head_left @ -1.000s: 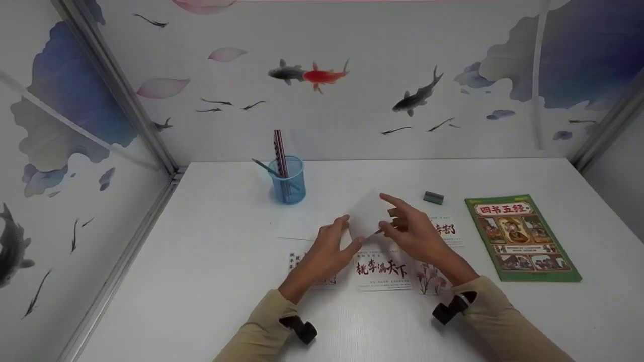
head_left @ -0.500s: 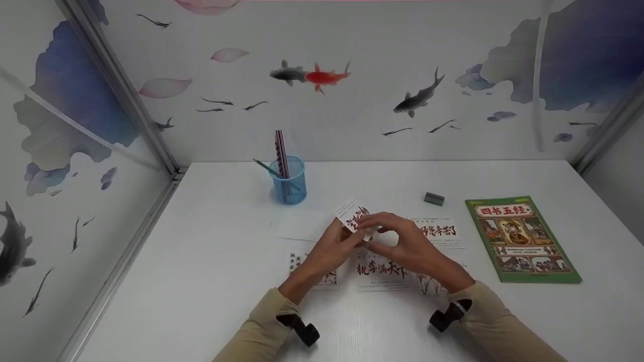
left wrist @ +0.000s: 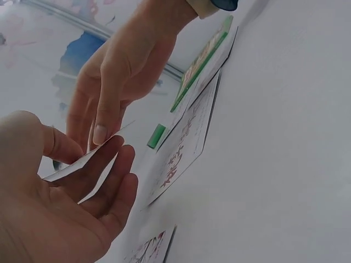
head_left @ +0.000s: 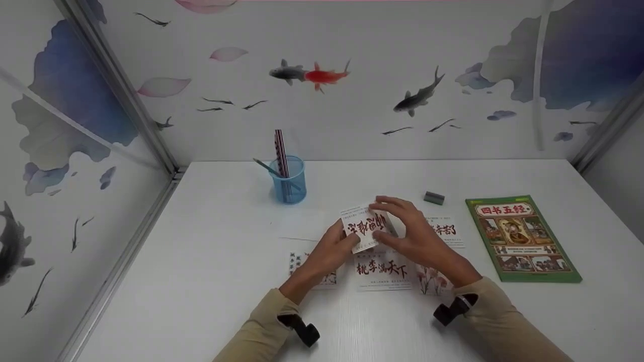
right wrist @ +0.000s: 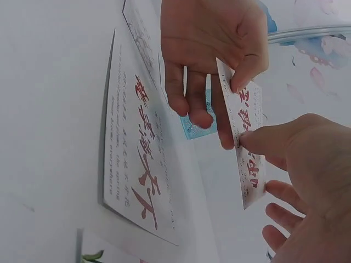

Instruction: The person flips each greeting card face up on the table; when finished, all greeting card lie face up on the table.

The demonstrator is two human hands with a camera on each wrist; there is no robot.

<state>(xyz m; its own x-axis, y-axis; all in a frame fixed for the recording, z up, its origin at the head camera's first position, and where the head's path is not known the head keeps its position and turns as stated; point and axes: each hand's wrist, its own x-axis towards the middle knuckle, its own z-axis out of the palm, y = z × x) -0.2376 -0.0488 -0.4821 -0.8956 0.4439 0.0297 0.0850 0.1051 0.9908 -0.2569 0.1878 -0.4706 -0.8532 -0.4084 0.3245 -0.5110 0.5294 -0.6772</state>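
Card [head_left: 366, 227] with red lettering, pinched above the middle of the table [head_left: 211, 261] between left hand [head_left: 329, 251] and right hand [head_left: 415, 236], thumbs and fingertips on opposite edges; liable to bend, crease or slip onto the cards [head_left: 382, 269] below if squeezed unevenly.

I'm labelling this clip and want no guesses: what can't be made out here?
- Small print on the held card: too small in the head view, cut by fingers in the right wrist view.
- Card under the right hand: its red lettering is half covered in the head view.
- Flower card: cut off by the left wrist view's lower edge.
- Pencils in the cup: tips hidden inside.
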